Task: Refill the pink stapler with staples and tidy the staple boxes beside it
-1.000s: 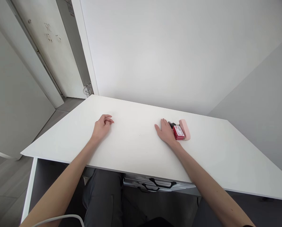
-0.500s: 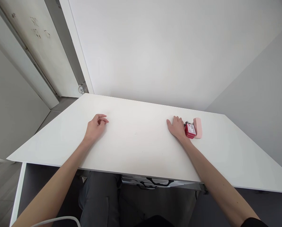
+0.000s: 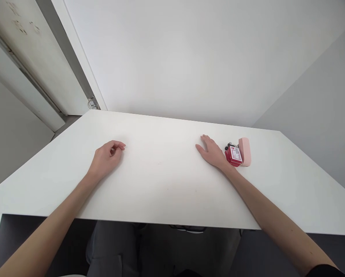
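My left hand (image 3: 108,157) lies on its side on the left part of the white tabletop (image 3: 161,184). Its fingers are curled, and the thumb and finger tips come together around a small gap with nothing in it. Flat on the table to the right, my right hand (image 3: 211,152) has thumb and fingers stretched out, palm down and holding nothing. Close beside its wrist are small red-and-white boxes (image 3: 235,155), which look stacked. A pink object with rounded edges (image 3: 245,151), perhaps a stapler, stands against them. Small black items (image 3: 229,146) sit behind the boxes; their kind is unclear.
A white wall (image 3: 175,57) rises behind the table, and a grey wall (image 3: 319,96) bounds the right. At the back left corner hang a plug and cable (image 3: 93,103). My legs (image 3: 111,246) are under the front edge, near a dark drawer handle (image 3: 186,228).
The view has shifted, bringing the table nearer. My left fingertips have drawn closer together. My right hand sits slightly farther from the red boxes, its fingers turned more to the left.
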A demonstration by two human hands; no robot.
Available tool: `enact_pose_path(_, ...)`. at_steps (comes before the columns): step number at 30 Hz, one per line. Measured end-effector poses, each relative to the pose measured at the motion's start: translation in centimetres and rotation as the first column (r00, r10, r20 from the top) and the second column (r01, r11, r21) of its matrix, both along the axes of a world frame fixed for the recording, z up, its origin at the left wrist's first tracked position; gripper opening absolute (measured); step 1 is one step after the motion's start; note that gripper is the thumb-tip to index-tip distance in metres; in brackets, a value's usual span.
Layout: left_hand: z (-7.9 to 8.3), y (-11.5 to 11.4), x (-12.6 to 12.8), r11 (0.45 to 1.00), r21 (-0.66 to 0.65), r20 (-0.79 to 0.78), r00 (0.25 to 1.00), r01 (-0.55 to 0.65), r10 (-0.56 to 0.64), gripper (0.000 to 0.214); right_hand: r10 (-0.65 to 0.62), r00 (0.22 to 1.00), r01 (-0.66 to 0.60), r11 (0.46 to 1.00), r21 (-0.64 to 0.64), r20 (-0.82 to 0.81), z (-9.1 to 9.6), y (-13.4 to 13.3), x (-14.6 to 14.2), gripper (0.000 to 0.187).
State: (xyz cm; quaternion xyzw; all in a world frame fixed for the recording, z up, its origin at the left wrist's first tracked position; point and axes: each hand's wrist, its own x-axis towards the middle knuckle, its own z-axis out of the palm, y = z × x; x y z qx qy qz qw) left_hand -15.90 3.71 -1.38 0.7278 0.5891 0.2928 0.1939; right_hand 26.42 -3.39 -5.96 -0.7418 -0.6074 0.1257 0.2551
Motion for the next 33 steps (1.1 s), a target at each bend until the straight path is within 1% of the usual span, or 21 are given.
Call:
enact_pose_path(4,0.2,0.9,0.3,1.0,-0.012,-0.049,0.999,-0.016,0.016,0.029,0.013,0.997,-0.01,0.999,0.042,-0.074,0.5,-0.3,1.0,0.069)
enact_pose_path(7,0.1,2.0,0.7,1.0,-0.004,-0.084,0.996,-0.019,0.019,0.029,0.011,0.997,-0.008,0.999,0.046,-0.071,0.7,-0.4,1.3,0.069)
enact_pose_path(9,-0.2,2.8,1.1,0.999,0.033,-0.127,0.992,0.005,-0.001,0.029,0.011,0.998,-0.009,0.999,0.032,-0.061,0.8,-0.5,1.2,0.069)
enact_pose_path(12,-0.6,4.0,2.0,0.991,0.108,-0.201,0.978,0.073,-0.05,0.028,-0.018,0.998,0.018,1.0,0.007,-0.053,0.9,-0.5,0.9,0.069)
enact_pose_path(17,-1.2,5.4,4.7,0.975,0.156,-0.252,0.961,0.161,-0.118,0.029,-0.095,0.994,0.096,0.995,0.018,-0.051,1.0,-0.3,0.8,0.067)
enact_pose_path(22,-1.7,6.3,8.6,0.942,0.206,-0.265,0.942,0.266,-0.208,0.03,-0.13,0.99,0.132,0.99,0.05,-0.055,0.5,0.0,0.9,0.067)
enact_pose_path(25,-1.9,6.9,11.1,0.915,0.231,-0.275,0.924,0.33,-0.264,0.029,-0.101,0.993,0.104,0.992,0.064,-0.056,0.2,0.2,0.9,0.067)
enact_pose_path(27,-2.0,7.2,12.2,0.902,0.233,-0.282,0.913,0.363,-0.295,0.029,-0.069,0.996,0.072,0.995,0.07,-0.05,0.0,0.3,0.7,0.066)
enact_pose_path(30,-1.9,7.3,12.9,0.897,0.23,-0.283,0.908,0.377,-0.309,0.029,-0.002,0.999,0.006,0.997,0.082,-0.053,0.0,0.2,-0.3,0.063)
enact_pose_path(33,-1.5,6.7,12.8,0.917,0.198,-0.272,0.918,0.347,-0.289,0.028,0.084,0.993,-0.075,0.992,0.103,-0.085,0.4,-0.1,-1.9,0.057)
